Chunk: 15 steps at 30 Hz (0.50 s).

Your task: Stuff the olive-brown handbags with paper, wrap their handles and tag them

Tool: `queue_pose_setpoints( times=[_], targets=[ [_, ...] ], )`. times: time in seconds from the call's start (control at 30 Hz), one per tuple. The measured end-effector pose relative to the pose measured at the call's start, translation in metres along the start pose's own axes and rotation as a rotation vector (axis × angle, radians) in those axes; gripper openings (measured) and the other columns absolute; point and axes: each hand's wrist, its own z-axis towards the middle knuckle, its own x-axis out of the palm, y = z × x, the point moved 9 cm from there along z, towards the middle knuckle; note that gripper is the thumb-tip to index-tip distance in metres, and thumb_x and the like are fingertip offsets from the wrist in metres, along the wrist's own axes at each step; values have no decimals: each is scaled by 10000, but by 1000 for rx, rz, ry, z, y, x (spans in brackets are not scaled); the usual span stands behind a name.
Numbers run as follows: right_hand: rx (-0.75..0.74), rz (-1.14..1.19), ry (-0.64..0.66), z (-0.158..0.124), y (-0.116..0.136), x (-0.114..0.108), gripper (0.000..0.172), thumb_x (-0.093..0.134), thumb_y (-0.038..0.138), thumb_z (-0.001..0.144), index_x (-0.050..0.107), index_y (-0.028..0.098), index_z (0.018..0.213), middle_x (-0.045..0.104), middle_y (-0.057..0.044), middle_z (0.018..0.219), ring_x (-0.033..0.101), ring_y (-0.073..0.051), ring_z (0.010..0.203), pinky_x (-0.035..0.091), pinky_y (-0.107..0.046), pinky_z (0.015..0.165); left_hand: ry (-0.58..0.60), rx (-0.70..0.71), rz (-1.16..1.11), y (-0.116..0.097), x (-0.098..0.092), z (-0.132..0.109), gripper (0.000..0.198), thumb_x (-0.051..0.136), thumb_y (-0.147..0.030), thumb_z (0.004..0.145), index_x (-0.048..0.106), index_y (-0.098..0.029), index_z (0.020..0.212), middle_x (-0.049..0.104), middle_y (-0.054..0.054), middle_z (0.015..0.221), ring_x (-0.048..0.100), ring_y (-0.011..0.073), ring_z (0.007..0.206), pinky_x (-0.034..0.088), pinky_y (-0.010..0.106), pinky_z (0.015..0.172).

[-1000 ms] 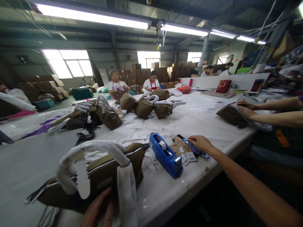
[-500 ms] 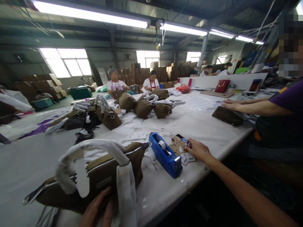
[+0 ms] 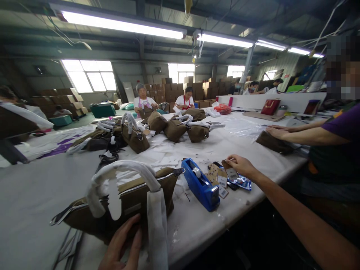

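An olive-brown handbag (image 3: 129, 204) with white-wrapped handles stands before me on the white-covered table. My left hand (image 3: 122, 243) lies against its lower front, thumb and fingers apart; some fingertips are hidden. A white toothed piece (image 3: 114, 198) hangs at the near handle. To the right, my right hand (image 3: 242, 167) pinches a brown hang tag (image 3: 230, 171) with a white barcode label, raised a little above other tags (image 3: 222, 180). Between the bag and that hand is a blue tape dispenser (image 3: 201, 185). A blue-and-silver packet (image 3: 244, 182) lies just under the right hand.
Several brown handbags (image 3: 176, 129) with wrapped handles stand farther back, beside dark straps (image 3: 108, 157). White paper scraps (image 3: 157, 161) litter the middle. At right, a co-worker's hands (image 3: 277, 132) press on another brown bag (image 3: 272, 142). Two people sit across the table. The near table edge runs diagonally.
My right hand has lifted a hang tag from the pile. The blue packet now lies uncovered beside the tags. My left hand remains at the handbag; the whole view has shifted slightly.
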Motion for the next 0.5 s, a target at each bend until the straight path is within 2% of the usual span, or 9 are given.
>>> queue_pose_setpoints(
  times=[0.1, 0.23, 0.3, 0.4, 0.5],
  targets=[
    [20, 164, 16, 6, 17, -1, 279, 603, 354, 866, 687, 144, 1029, 752, -96, 848, 675, -190, 699, 498, -255, 572, 34, 54, 30, -1, 0, 2, 409, 623, -509, 871, 707, -293, 1208, 714, 2, 1267, 685, 263, 1162, 588, 341, 972],
    [27, 333, 1, 8, 46, -6, 335, 683, 388, 810, 696, 123, 1016, 742, -111, 888, 664, -182, 709, 520, -253, 572, 57, 64, 23, 1, 1, 3, 410, 631, -509, 873, 699, -301, 1220, 720, -5, 1263, 688, 258, 1159, 591, 339, 967],
    [4, 416, -8, -3, 67, -9, 398, 698, 442, 801, 679, 136, 1055, 733, -112, 961, 668, -182, 772, 540, -252, 616, 56, 36, -13, 1, 0, 3, 407, 617, -501, 893, 678, -304, 1243, 735, -8, 1233, 702, 239, 1134, 615, 305, 912],
    [-56, 527, 111, -47, 102, 6, 438, 734, 521, 779, 687, 174, 1044, 730, -85, 957, 675, -184, 797, 555, -243, 644, -58, 86, -4, -12, -15, 4, 357, 592, -457, 932, 659, -294, 1242, 756, 3, 1170, 718, 223, 1093, 616, 307, 899],
    [-68, 651, 309, -117, 130, 45, 386, 761, 510, 805, 696, 214, 1043, 733, -49, 872, 681, -168, 750, 553, -211, 630, -293, 251, 144, -40, -46, 4, 278, 589, -363, 951, 661, -258, 1198, 737, 46, 1148, 719, 216, 1017, 591, 329, 901]
  ],
)
